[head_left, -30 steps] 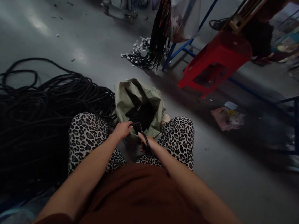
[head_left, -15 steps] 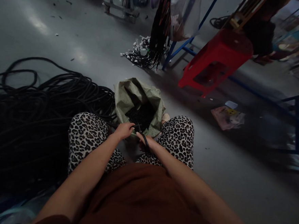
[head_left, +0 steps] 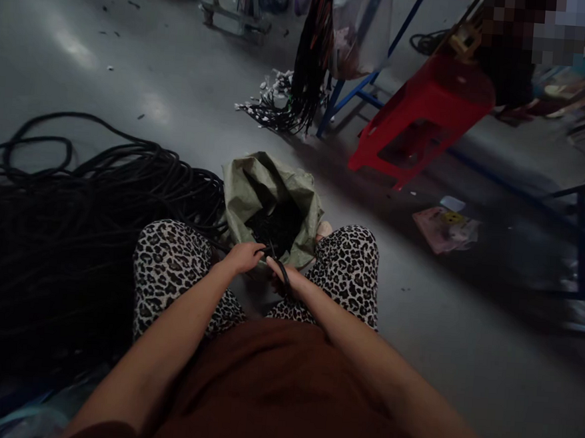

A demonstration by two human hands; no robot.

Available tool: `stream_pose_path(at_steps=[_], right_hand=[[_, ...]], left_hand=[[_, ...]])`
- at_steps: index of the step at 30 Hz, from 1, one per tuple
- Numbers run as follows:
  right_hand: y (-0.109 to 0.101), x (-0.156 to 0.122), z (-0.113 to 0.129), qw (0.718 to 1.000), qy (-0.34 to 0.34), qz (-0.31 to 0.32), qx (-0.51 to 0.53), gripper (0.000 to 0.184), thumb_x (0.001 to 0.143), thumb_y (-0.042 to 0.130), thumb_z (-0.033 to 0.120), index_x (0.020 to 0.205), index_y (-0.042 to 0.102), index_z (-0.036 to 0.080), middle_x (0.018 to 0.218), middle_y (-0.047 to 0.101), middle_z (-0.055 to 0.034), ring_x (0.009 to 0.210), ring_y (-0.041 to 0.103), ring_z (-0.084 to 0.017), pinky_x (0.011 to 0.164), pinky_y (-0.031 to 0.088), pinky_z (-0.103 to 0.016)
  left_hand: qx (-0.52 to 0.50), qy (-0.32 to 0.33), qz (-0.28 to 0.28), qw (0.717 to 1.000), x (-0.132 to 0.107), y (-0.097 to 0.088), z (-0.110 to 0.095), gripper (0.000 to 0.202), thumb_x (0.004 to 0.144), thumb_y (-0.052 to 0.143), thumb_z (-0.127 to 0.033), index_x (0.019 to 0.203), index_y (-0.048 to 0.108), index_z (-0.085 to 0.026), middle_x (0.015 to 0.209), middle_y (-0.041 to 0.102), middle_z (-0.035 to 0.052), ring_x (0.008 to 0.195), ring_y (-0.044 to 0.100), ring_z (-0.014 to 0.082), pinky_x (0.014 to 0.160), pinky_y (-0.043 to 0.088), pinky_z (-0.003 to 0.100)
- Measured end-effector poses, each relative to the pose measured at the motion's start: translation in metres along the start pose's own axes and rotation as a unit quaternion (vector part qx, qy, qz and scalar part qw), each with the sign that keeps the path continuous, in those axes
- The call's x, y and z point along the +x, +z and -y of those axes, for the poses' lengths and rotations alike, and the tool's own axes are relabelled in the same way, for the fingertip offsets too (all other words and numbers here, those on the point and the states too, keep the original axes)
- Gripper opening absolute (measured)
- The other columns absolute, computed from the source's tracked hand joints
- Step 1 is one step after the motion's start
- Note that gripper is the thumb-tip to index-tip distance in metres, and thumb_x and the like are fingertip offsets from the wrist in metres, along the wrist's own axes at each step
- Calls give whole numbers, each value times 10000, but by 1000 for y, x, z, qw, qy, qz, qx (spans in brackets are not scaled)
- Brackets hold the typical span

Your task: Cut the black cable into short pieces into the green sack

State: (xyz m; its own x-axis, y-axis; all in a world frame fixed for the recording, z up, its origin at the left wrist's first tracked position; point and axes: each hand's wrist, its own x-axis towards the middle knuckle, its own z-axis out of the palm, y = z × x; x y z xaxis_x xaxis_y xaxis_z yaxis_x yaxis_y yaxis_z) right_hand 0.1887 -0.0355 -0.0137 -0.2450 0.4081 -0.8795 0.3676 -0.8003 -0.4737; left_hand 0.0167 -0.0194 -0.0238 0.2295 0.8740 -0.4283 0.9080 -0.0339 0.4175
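Observation:
Between my knees stands an open olive woven sack (head_left: 234, 191) with dark pieces (head_left: 274, 228) inside. At its near rim my left hand (head_left: 244, 258) is closed on a black cord (head_left: 266, 250), whose tip pokes out past the thumb. Just to the right, my right hand (head_left: 293, 278) grips black-handled scissors (head_left: 283, 272). Their blades point away from me and lie close by the cord's end; whether they touch it I cannot tell. A big heap of black cord (head_left: 99, 185) spreads over the floor on the left, up to the sack.
A red plastic stool (head_left: 441, 96) stands ahead on the right beside a blue metal frame (head_left: 354, 93). Dark cords with white tips (head_left: 280, 108) hang down to the floor. A person in dark clothing (head_left: 513, 77) is at upper right. Plastic packaging (head_left: 445, 228) lies on the floor.
My left hand has shifted very slightly, and the cord's tip reaches a bit nearer the scissor blades. The sack and the heap have stayed put.

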Motion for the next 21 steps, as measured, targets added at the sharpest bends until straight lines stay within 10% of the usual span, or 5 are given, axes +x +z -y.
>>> stream_pose_path(at_steps=[21], right_hand=[[5, -10, 5, 999, -5, -28, -27, 487, 837, 478, 622, 688, 461, 159, 406, 398, 64, 298, 405, -82, 280, 382, -191]], left_hand=[[-33, -3, -6, 999, 4, 2, -2, 360, 877, 403, -316, 1151, 624, -240, 1150, 654, 35, 1045, 595, 184, 884, 454, 266]])
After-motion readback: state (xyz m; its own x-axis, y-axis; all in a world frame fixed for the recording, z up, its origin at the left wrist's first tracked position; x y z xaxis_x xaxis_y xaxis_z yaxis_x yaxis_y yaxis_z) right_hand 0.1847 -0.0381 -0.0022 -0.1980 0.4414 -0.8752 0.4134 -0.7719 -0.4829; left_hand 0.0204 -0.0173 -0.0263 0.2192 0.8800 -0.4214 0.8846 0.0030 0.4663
